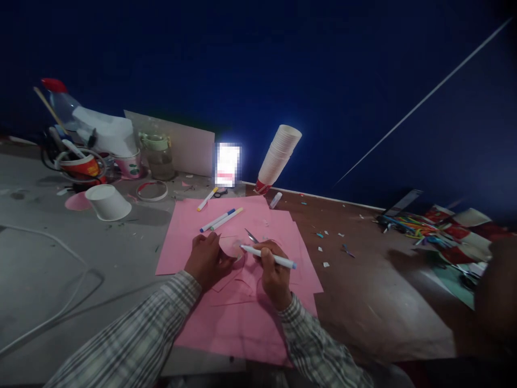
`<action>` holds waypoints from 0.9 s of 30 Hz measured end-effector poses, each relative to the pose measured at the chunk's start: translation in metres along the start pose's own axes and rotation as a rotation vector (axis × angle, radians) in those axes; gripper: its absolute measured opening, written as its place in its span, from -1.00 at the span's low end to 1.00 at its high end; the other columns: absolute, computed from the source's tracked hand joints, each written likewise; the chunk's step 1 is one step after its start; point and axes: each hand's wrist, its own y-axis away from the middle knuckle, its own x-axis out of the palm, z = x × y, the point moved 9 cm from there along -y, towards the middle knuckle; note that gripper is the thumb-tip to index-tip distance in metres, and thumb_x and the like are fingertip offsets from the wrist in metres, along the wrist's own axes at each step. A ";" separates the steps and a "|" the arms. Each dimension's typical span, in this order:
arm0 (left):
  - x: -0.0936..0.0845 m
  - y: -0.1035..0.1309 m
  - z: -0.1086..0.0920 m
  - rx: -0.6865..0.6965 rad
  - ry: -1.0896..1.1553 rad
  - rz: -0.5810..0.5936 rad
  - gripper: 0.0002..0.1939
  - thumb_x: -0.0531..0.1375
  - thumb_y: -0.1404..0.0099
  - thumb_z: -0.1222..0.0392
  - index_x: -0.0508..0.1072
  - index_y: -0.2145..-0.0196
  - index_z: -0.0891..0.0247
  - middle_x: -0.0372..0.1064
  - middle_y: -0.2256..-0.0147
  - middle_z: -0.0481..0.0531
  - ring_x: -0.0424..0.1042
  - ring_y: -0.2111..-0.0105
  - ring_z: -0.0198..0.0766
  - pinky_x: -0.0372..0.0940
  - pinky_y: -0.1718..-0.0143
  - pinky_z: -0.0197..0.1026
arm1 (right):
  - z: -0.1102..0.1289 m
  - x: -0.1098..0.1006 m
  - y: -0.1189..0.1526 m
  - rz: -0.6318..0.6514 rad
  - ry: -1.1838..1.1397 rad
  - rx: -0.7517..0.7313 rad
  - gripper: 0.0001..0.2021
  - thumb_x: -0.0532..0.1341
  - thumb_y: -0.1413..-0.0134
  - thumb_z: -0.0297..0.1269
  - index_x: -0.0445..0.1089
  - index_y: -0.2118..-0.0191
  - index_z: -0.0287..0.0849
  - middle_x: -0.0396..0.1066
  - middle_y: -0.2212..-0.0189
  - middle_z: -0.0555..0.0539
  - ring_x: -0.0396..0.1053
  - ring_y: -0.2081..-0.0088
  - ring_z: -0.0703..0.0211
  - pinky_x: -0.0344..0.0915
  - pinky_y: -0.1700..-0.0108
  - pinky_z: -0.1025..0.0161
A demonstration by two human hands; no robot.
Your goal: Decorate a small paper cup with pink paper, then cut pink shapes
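My right hand [276, 272] grips a white marker [272, 257] with a pale blue end, its tip at a small pink paper piece [230, 247]. A pointed metal blade [251, 236], like that of scissors, shows just beyond the right fingers; I cannot tell whether it is held too. My left hand [208, 260] is closed on the edge of the paper piece, its fingers pinching it. Beneath both hands lie overlapping pink sheets [250, 337] with narrow pink offcuts. Two more markers [218, 220] rest on the sheets past my left hand, and a yellow-capped marker [207, 199] lies farther back.
A tilted stack of paper cups [278, 156] stands by the blue wall. On the left are a white paper bowl [108, 202], a glass jar [158, 159] and a container of tools [81, 166]. A cable [60, 312] crosses the left side. Craft items [420, 223] and a person's arm [496, 291] are at right.
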 end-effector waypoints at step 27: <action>-0.002 0.000 -0.001 -0.013 0.003 0.002 -0.81 0.19 -0.18 0.05 0.32 0.40 0.20 0.31 0.41 -0.02 0.40 0.40 -0.18 0.13 -0.04 0.06 | -0.001 0.004 0.001 0.016 0.002 -0.004 -0.73 0.07 -0.34 -0.18 0.49 0.23 -0.14 0.43 0.39 -0.06 0.38 0.40 0.19 0.35 0.35 0.23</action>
